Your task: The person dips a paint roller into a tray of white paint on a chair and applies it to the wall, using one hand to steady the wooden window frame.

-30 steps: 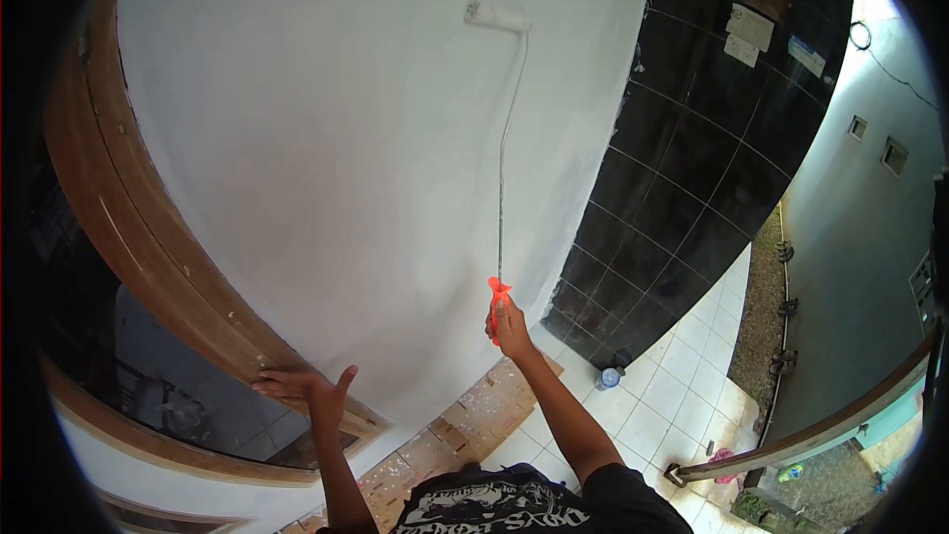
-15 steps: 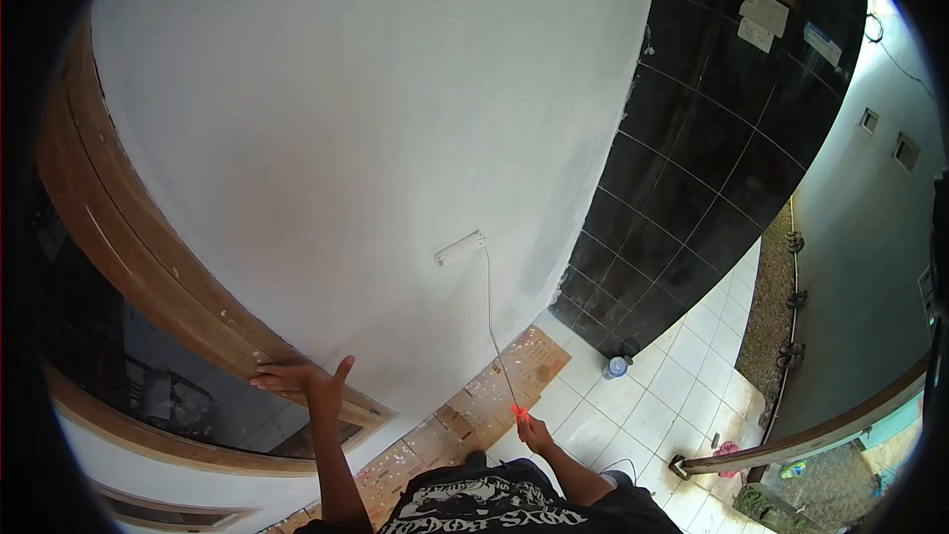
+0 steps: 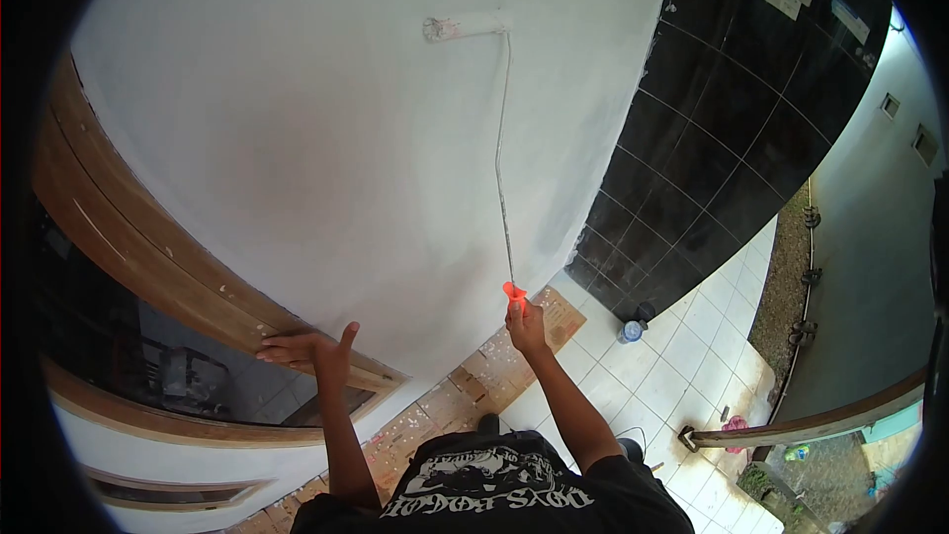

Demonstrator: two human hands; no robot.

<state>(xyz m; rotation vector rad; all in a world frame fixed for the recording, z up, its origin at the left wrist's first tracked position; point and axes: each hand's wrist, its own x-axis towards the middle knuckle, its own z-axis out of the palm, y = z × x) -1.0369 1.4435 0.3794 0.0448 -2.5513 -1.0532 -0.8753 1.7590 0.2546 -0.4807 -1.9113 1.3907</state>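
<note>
A white paint roller (image 3: 467, 27) lies against the white wall (image 3: 326, 138) high in the view. Its long thin metal rod runs down to an orange handle (image 3: 515, 293). My right hand (image 3: 526, 324) is wrapped round that handle. At the lower left, my left hand (image 3: 311, 348) rests with its fingers flat on the wooden window frame (image 3: 213, 302), thumb spread apart. Nothing is held in my left hand.
Black tiles (image 3: 692, 148) cover the wall section at the right. Speckled cardboard (image 3: 474, 376) lies along the wall's foot on white floor tiles (image 3: 633, 371). A blue-and-white container (image 3: 631, 332) stands by the tiled corner. A wooden rail (image 3: 801, 427) crosses the lower right.
My right hand has moved up, and the roller has travelled far up the wall. My left hand stays on the frame. The view has shifted slightly.
</note>
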